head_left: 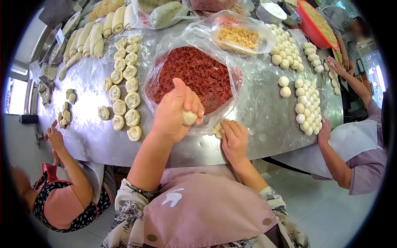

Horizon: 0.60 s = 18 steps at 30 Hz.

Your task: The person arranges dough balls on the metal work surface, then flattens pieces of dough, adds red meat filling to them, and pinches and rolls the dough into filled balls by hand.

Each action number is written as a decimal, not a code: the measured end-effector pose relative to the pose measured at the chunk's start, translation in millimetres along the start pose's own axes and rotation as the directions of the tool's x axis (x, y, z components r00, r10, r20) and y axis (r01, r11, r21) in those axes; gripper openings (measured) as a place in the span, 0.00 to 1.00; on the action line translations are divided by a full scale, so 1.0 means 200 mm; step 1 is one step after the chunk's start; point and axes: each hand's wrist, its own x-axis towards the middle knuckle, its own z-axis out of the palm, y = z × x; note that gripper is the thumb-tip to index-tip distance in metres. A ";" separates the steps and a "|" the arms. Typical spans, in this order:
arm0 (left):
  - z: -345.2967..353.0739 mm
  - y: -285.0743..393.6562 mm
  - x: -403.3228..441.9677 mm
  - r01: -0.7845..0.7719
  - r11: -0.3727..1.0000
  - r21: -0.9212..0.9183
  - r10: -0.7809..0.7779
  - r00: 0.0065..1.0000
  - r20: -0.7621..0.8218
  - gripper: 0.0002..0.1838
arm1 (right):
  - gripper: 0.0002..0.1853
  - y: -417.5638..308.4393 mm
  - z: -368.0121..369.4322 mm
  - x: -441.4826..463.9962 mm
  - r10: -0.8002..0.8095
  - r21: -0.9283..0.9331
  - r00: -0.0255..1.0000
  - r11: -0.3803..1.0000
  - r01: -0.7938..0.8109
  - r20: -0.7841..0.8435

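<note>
One dough ball point(190, 118) — clasped in the left fingers point(192, 101).

The left forearm point(151, 159) slants forward and inward, bare to the sleeve, with the left hand point(180, 108) raised ahead of the torso, fingers point(193, 100) curled into a fist and thumb point(178, 86) upright. The right forearm point(251, 175) also angles inward; the right hand point(234, 142) sits lower in view, back upward, fingers bent.
</note>
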 end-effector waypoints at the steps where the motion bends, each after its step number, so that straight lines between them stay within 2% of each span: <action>1: -0.01 0.01 0.00 0.004 0.999 -0.040 -0.003 1.000 0.010 0.32 | 0.13 0.00 -0.01 0.00 -0.006 -0.003 0.999 1.000 0.007 0.046; 3: -0.02 0.03 0.01 0.015 0.993 -0.120 -0.011 0.999 0.037 0.33 | 0.15 0.01 -0.06 0.01 -0.017 -0.014 0.991 1.000 0.019 0.135; 6: 0.00 0.07 0.02 -0.047 0.985 -0.165 0.038 0.998 -0.060 0.33 | 0.16 0.10 -0.14 0.04 0.082 0.096 0.990 0.991 -0.093 0.114; 7: 0.01 0.08 0.02 -0.070 0.980 -0.185 0.050 0.993 -0.110 0.32 | 0.18 0.07 -0.21 0.11 0.217 0.111 0.975 0.969 -0.222 0.054; 8: -0.02 0.08 0.03 -0.091 0.978 -0.189 0.075 0.993 -0.088 0.31 | 0.19 0.04 -0.27 0.18 0.298 0.284 0.955 0.915 -0.286 0.000; 9: -0.01 0.06 0.03 -0.124 0.967 -0.222 0.094 0.986 -0.140 0.31 | 0.21 0.01 -0.31 0.26 0.390 0.453 0.920 0.828 -0.330 -0.045; 11: 0.03 0.04 0.07 -0.187 0.941 -0.283 0.125 0.967 -0.221 0.31 | 0.23 -0.12 -0.35 0.43 0.120 0.454 0.992 0.887 -0.086 -0.046; 12: -0.03 0.00 0.08 -0.183 0.912 -0.367 0.168 0.983 -0.071 0.31 | 0.24 -0.19 -0.36 0.51 -0.023 0.448 0.999 0.893 0.043 -0.050; 14: 0.06 0.02 0.07 -0.238 0.922 -0.307 0.169 0.958 -0.233 0.30 | 0.27 -0.34 -0.33 0.64 -0.176 0.478 0.982 0.870 0.123 0.067; 15: 0.09 0.03 0.06 -0.264 0.925 -0.274 0.173 0.933 -0.317 0.30 | 0.27 -0.40 -0.27 0.69 -0.197 0.533 0.980 0.834 0.145 0.041; 16: -0.02 0.03 0.06 -0.190 0.863 -0.469 0.273 0.955 0.114 0.32 | 0.27 -0.43 -0.21 0.69 -0.146 0.601 0.985 0.797 0.061 0.094; 18: 0.03 0.03 0.02 -0.257 0.865 -0.430 0.290 0.957 0.012 0.35 | 0.22 -0.45 -0.12 0.67 -0.042 0.682 0.988 0.728 -0.071 0.148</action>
